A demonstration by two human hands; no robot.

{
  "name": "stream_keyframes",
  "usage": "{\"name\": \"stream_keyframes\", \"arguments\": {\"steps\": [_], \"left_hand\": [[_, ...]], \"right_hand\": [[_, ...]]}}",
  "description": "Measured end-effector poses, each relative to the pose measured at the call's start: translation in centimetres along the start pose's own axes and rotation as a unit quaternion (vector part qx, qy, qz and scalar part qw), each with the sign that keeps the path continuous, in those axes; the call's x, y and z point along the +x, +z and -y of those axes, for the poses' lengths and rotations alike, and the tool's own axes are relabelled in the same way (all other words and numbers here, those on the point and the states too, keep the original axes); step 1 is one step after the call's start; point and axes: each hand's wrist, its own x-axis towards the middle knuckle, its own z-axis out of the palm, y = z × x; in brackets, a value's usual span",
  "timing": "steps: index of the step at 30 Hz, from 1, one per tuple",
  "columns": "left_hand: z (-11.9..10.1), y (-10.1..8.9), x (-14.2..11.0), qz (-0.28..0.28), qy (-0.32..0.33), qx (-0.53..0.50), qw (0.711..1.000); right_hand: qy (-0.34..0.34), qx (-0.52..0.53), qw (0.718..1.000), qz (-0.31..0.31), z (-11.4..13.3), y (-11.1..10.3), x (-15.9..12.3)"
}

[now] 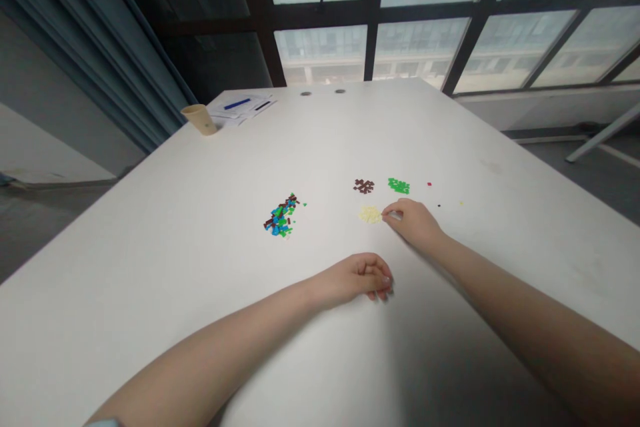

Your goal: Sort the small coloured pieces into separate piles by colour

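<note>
Head: left fingers curled, right pinched (grip unclear) by yellow pieces; table, windows.

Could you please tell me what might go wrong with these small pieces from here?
The right hand is right beside the pale yellow pieces, so a slight brush could scatter them.
The brown pieces and green pieces lie close by and might get mixed in.
The lone black piece is tiny and near the right forearm, so a sleeveless sweep could shift it unnoticed.
</note>
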Motion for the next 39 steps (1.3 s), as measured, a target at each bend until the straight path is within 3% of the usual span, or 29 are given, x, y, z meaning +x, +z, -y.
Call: {"name": "stream_keyframes", "arguments": {"steps": [9,11,13,15,18,20,22,24,27,30,36,39], "left_hand": [[0.1,0.1,0.2,-0.003,0.001,-0.001,1.000],[-0.2,0.0,0.1,-0.027,0.022,0.040,0.999],[-0.7,-0.4,-0.2,-0.090,0.061,0.160,0.981],[-1.5,-1.4,-0.6,-0.184,0.093,0.351,0.913],[-2.6,-4.0,-1.3,-0.338,0.073,0.606,0.717],[-3.1,-5.9,-1.6,-0.412,0.036,0.682,0.603],[-3.2,-7.4,-1.7,-0.447,0.001,0.711,0.543],[-3.2,-8.4,-1.7,-0.453,-0.025,0.726,0.517],[-2.9,-9.0,-1.4,-0.442,-0.043,0.737,0.510],[-2.7,-9.3,-1.3,-0.432,-0.028,0.733,0.525],[-2.3,-8.5,-1.0,-0.382,0.140,0.651,0.641],[-1.9,-6.4,-0.7,-0.343,0.215,0.536,0.741]], "right_hand": [[0.014,0.003,1.000,-0.013,0.0,-1.1,-0.5],[0.001,0.009,1.000,-0.016,0.7,-1.5,-1.5],[-0.030,0.021,0.999,-0.002,1.7,-1.4,-3.0],[-0.063,0.032,0.997,0.023,2.7,-0.7,-4.7],[-0.101,0.027,0.993,0.050,3.5,0.8,-6.8],[-0.118,0.022,0.991,0.054,3.6,1.5,-7.4],[-0.125,0.024,0.990,0.054,3.5,1.9,-7.5],[-0.125,0.027,0.990,0.056,3.4,1.9,-7.3],[-0.126,0.029,0.990,0.060,3.3,1.8,-7.1],[-0.126,0.039,0.989,0.062,3.2,1.7,-7.2],[-0.126,0.089,0.985,0.070,2.9,1.4,-7.1],[-0.128,0.118,0.982,0.071,2.6,1.1,-7.0]]}}
